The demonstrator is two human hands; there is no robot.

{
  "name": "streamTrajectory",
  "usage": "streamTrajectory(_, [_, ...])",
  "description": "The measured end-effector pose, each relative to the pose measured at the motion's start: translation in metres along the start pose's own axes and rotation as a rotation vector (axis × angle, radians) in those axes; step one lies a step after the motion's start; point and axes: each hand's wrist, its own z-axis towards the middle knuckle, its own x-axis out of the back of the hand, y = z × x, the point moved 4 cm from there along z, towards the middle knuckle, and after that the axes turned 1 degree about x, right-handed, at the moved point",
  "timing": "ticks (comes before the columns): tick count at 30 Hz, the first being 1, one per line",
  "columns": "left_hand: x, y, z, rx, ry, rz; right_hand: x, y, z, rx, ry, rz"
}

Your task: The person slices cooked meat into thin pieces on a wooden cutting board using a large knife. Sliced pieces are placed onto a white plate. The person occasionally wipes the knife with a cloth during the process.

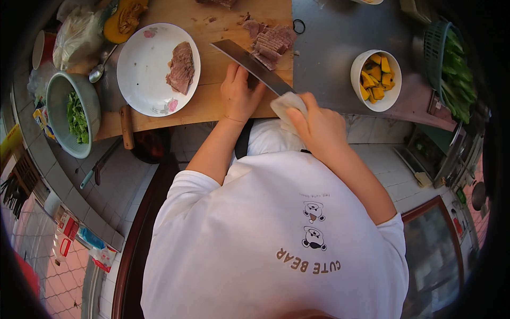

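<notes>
My right hand [322,123] grips a folded white cloth [289,109] at the near end of a broad kitchen knife [251,65]; the knife's handle is hidden. The blade points up and left over a wooden cutting board [215,93]. My left hand [241,93] is at the blade's lower edge, fingertips partly behind it, and I cannot tell whether it holds anything. Beyond the blade lies a pile of thinly sliced cooked meat [273,44]. Left of my left hand, a floral white plate [139,79] holds a piece of cooked meat [181,67].
A white bowl of cut pumpkin [376,77] stands on the metal counter [322,60] at right, near a basket of leafy greens [454,75]. On the left are a colander [93,107] with greens, a spoon [97,71], a pumpkin piece [123,22] and a plastic bag [77,38].
</notes>
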Motion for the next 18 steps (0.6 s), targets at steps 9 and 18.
streamTrajectory(9, [-0.001, 0.001, 0.002, -0.033, -0.015, -0.007, 0.010, 0.008, -0.010, -0.040, -0.070, -0.065])
streamTrajectory(18, [0.000, -0.001, 0.005, -0.013, -0.058, -0.004, 0.020, -0.004, 0.005, -0.025, -0.093, -0.124])
